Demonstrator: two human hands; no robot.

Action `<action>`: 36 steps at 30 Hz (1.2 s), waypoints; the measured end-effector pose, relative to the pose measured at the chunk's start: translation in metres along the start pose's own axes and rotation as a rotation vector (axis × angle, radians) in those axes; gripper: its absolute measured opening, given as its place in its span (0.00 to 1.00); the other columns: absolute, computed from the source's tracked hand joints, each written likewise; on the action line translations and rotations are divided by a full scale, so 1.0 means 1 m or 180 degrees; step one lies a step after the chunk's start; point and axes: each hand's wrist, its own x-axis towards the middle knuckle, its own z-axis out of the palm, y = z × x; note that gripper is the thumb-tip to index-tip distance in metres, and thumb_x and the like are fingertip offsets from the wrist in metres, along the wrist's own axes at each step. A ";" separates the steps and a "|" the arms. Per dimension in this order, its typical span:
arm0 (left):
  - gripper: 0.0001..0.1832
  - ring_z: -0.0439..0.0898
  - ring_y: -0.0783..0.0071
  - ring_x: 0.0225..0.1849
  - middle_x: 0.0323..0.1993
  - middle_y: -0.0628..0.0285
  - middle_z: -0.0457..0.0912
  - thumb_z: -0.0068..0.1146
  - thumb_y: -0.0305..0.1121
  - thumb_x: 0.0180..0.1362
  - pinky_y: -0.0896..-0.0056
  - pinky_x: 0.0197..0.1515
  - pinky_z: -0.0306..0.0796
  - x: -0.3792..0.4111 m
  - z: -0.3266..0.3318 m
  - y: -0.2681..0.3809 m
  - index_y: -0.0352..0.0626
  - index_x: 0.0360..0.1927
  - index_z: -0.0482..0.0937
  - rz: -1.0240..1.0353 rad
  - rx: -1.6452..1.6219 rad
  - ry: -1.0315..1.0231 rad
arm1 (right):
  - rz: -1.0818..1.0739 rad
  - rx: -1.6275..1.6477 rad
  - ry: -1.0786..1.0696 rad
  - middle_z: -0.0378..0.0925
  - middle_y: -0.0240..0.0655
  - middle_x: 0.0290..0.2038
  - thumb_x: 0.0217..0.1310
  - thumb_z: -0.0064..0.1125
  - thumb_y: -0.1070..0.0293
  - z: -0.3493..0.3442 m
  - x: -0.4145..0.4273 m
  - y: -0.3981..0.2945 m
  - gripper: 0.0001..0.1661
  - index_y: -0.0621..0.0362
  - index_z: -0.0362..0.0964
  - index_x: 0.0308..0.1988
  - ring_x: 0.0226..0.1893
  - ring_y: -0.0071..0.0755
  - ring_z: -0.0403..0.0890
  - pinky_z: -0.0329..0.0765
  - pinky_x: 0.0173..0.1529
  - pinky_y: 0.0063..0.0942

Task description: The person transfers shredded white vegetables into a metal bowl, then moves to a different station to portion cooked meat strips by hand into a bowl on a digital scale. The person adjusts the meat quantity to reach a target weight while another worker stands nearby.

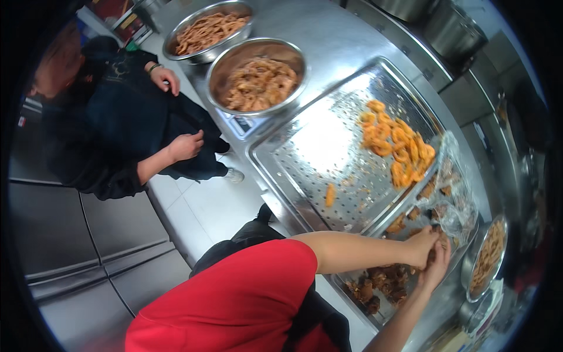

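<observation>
My left hand (421, 248) and my right hand (435, 266) meet over a metal tray (382, 319) on the right. Between them they grip a brown food piece (439, 235), mostly hidden by the fingers. Dark brown cooked pieces, probably meat, (387, 284) lie in the tray below my left forearm. Lighter brown chunks (396, 223) rest farther up, beside a crumpled clear plastic bag (455, 215) that partly covers other chunks.
A perforated steel tray (303, 193) holds orange shrimp-like pieces (398, 147). Steel bowls of brown strips stand beyond (211, 33) and at right (488, 255); another bowl (259, 83) sits on a scale (241, 125). A person in dark clothes (127, 114) stands left.
</observation>
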 end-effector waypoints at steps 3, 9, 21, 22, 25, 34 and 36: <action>0.34 0.69 0.46 0.48 0.45 0.42 0.67 0.65 0.26 0.30 0.56 0.49 0.66 -0.026 -0.069 0.027 0.34 0.45 0.64 0.0387 -0.0587 0.0035 | -0.0384 -0.0236 -0.0163 0.73 0.38 0.47 0.58 0.53 0.73 0.072 -0.028 -0.035 0.25 0.59 0.62 0.56 0.44 0.30 0.76 0.74 0.46 0.25; 0.27 0.67 0.47 0.49 0.43 0.44 0.68 0.59 0.23 0.34 0.57 0.52 0.63 -0.105 -0.234 0.056 0.33 0.42 0.64 0.0874 -0.0712 0.1352 | -0.0704 -0.0362 -0.1251 0.70 0.39 0.51 0.58 0.51 0.73 0.260 -0.084 -0.065 0.26 0.60 0.62 0.57 0.49 0.31 0.73 0.70 0.52 0.24; 0.37 0.68 0.47 0.54 0.47 0.39 0.71 0.63 0.32 0.36 0.61 0.57 0.64 -0.200 -0.474 -0.005 0.31 0.53 0.64 -0.0672 0.0839 0.2209 | 0.0767 0.0408 -0.2169 0.73 0.35 0.45 0.61 0.48 0.63 0.509 -0.079 0.035 0.21 0.60 0.65 0.53 0.45 0.31 0.75 0.72 0.45 0.27; 0.36 0.68 0.48 0.54 0.49 0.38 0.70 0.63 0.33 0.37 0.60 0.57 0.63 -0.203 -0.477 -0.006 0.29 0.53 0.64 -0.0631 0.1139 0.2270 | 0.0841 0.0208 -0.2319 0.69 0.37 0.50 0.60 0.50 0.59 0.508 -0.091 0.027 0.23 0.58 0.65 0.53 0.50 0.32 0.71 0.70 0.47 0.29; 0.30 0.70 0.49 0.53 0.49 0.41 0.71 0.60 0.36 0.40 0.57 0.56 0.63 -0.198 -0.479 -0.013 0.33 0.49 0.70 -0.0495 0.1817 0.2217 | 0.0860 -0.0444 -0.1744 0.62 0.38 0.57 0.56 0.54 0.49 0.497 -0.092 0.021 0.33 0.54 0.61 0.57 0.55 0.36 0.64 0.65 0.50 0.40; 0.17 0.78 0.67 0.32 0.38 0.55 0.78 0.58 0.30 0.47 0.69 0.35 0.72 -0.285 -0.417 0.024 0.38 0.42 0.75 0.0000 0.0631 0.2200 | -0.0545 -0.1094 -0.1728 0.65 0.38 0.56 0.58 0.53 0.56 0.380 -0.071 -0.020 0.30 0.62 0.62 0.56 0.54 0.32 0.67 0.67 0.54 0.30; 0.15 0.77 0.70 0.31 0.37 0.57 0.78 0.58 0.30 0.48 0.71 0.35 0.72 -0.287 -0.367 0.006 0.38 0.41 0.75 -0.0214 0.0176 0.1667 | -0.0727 -0.1696 -0.1237 0.67 0.38 0.54 0.60 0.51 0.58 0.317 -0.057 -0.013 0.29 0.63 0.62 0.57 0.52 0.30 0.69 0.67 0.54 0.26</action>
